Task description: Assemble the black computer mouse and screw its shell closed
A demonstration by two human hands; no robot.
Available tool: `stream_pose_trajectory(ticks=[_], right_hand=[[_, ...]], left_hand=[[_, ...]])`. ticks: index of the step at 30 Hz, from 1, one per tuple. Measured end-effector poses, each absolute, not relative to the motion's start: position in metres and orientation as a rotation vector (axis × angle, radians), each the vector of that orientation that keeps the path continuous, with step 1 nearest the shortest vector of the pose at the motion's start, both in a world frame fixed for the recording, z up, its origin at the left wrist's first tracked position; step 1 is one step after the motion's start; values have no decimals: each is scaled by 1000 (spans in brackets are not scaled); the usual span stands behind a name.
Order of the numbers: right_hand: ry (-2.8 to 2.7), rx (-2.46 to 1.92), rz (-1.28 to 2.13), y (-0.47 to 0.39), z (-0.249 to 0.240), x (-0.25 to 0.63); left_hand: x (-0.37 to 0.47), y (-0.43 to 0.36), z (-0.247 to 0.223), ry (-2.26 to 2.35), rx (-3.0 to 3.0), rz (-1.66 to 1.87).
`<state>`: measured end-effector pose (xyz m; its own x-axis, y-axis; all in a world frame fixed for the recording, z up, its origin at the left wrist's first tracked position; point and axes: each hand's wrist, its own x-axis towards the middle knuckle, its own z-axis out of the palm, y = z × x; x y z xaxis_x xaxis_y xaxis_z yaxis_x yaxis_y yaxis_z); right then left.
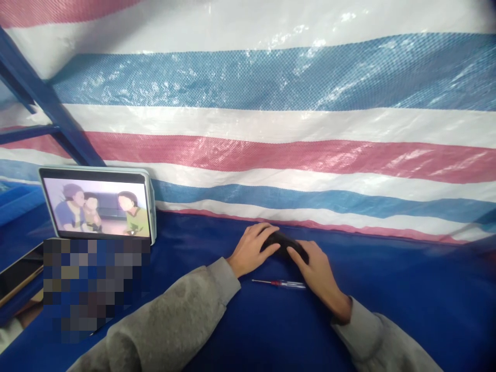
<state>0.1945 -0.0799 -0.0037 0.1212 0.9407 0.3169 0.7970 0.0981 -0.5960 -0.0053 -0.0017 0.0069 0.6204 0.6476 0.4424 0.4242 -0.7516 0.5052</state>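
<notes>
A black, curved object (285, 245) lies on the blue table surface (248, 330), partly covered by both hands; I cannot make out what it is. My left hand (256, 248) has its fingers wrapped over the object's left end. Around the right end, my right hand (315, 266) holds it between thumb and fingers. Just below the hands lies a small screwdriver (281, 283) with a clear handle and a red collar, its thin tip pointing left. Neither hand's palm shows.
A tablet (96, 204) showing a cartoon stands at the left. Beside it are a phone (21, 274) and a blue tray (19, 202). Part of another person's arm (11, 330) shows at the lower left. A striped sheet (271, 155) hangs behind the table.
</notes>
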Motion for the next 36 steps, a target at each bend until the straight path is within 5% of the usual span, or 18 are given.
stream_pose_trajectory(ticks=[10,17,27,36], right_hand=[[-1602,-1654,57,-83,19,197],[-2431,-1667,516,-94,51,198],[-2328,-1586,660,-77,113,208],[-1934,-1726,221,-57,145,216]], left_hand=[[-5,1,0,704,2664,754],[-5,2,-1,770,2589,771],[-4,3,-3,759,2553,806],[-4,-1,0,705,2696,794]])
